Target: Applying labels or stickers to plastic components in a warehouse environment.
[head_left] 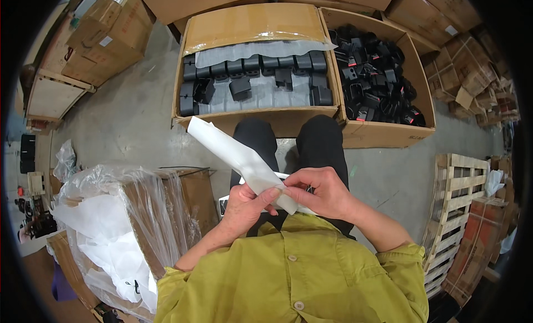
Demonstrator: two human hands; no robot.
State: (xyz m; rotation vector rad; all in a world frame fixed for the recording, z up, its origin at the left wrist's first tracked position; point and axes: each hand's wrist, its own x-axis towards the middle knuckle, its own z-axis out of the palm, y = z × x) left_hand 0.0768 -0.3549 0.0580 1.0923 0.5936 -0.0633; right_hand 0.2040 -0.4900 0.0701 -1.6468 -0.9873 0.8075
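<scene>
A white sheet (225,148), folded or rolled lengthwise, slants up and to the left over my lap. My left hand (244,207) pinches its lower end between thumb and fingers. Close beside it, the thumb and fingertips of my right hand (325,192) are pressed together on the same end. Under my hands lies a white-edged thing (223,206), mostly hidden. Beyond my knees, an open cardboard box (255,115) holds rows of black plastic parts (240,88) and grey wrapping sheets. A few black parts sit loose on top.
To its right, a second carton (388,135) holds a jumbled heap of black parts (377,73), some with red labels. At my left stands a plastic-lined box (183,195) with white sheets (111,242) inside. A wooden pallet (452,212) stands at the right. Stacked cartons (463,67) line the back.
</scene>
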